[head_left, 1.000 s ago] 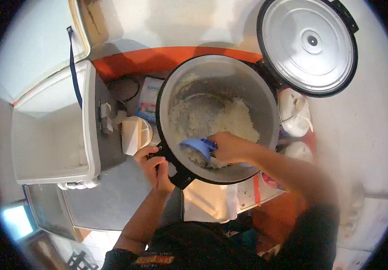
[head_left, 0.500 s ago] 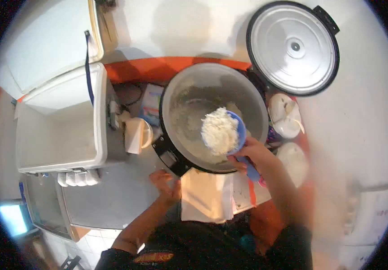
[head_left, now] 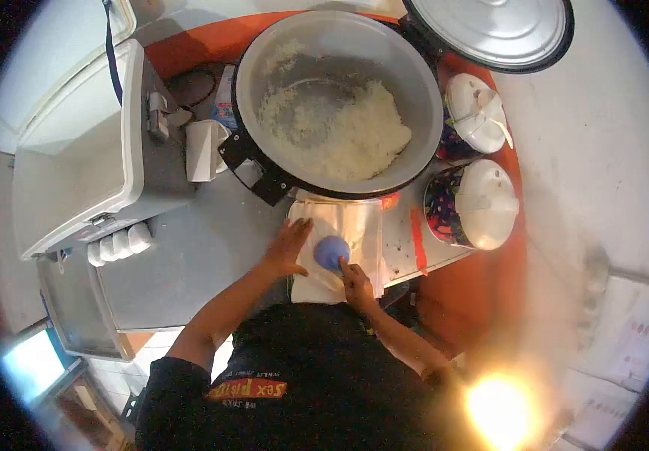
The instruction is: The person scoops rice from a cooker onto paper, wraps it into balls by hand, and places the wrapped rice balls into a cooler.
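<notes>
My right hand (head_left: 356, 286) is closed round the handle of a blue scoop (head_left: 331, 253), which lies bottom up over a stack of paper sheets (head_left: 317, 289). Any rice under the scoop is hidden. My left hand (head_left: 288, 246) rests at the left edge of the paper with its fingers spread, holding nothing. Just beyond the paper stands a big round cooker pot (head_left: 245, 98) with white rice (head_left: 369, 131) along its bottom and right side.
An open white cooler box (head_left: 133, 150) is at the left, beside a white container (head_left: 203, 150). The cooker's lid (head_left: 497, 34) stands open at the upper right. Two white-lidded tubs (head_left: 486, 203) (head_left: 475, 113) sit right of the pot.
The scoop, heaped with rice over the pot before, has come down onto the paper and turned over. My left hand has moved onto the paper's left edge. The view has tilted down.
</notes>
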A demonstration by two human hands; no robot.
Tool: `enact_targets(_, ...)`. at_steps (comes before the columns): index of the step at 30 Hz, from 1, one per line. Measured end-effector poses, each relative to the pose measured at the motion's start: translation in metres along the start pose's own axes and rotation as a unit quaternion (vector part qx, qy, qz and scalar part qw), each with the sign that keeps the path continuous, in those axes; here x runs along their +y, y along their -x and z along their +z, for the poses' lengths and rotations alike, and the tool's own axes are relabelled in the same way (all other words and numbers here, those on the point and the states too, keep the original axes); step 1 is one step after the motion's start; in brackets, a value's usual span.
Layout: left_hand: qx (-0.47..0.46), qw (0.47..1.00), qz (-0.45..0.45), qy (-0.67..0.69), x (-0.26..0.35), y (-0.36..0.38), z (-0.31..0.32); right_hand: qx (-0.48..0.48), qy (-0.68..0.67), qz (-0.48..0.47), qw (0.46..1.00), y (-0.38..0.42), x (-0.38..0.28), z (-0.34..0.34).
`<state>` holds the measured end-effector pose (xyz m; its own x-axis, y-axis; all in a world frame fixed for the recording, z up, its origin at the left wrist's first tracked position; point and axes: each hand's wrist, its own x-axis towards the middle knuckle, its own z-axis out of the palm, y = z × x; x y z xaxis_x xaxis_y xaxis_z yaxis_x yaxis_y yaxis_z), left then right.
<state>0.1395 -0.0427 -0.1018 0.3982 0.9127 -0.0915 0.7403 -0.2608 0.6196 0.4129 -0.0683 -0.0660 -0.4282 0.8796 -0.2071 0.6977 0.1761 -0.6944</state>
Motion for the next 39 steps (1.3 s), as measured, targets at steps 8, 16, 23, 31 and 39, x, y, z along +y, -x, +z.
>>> enact_targets(8, -0.034, 0.996, -0.063, -0.056, 0.01, -0.009, -0.013, -0.023, -0.041, 0.006, 0.999, 0.007, 0.023, 0.002)
enact_targets(16, -0.061, 0.991, -0.106, -0.059, 0.013, -0.036, 0.01, -0.044, -0.078, 0.024, 0.996, 0.006, -0.004, -0.047)
enact_targets(23, 0.138, 0.969, -0.028, -0.204, 0.019, -0.032, 0.034, 0.158, 0.02, 0.111, 0.981, -0.05, 0.039, -0.092)
enact_targets(31, 0.135, 0.984, -0.032, -0.113, 0.042, -0.035, 0.024, 0.278, 0.191, 0.021, 0.941, -0.128, 0.091, -0.139)
enact_targets(39, 0.111, 0.986, -0.037, -0.115, 0.048, -0.071, -0.002, 0.381, 0.117, 0.004, 0.917, -0.15, 0.112, -0.132)
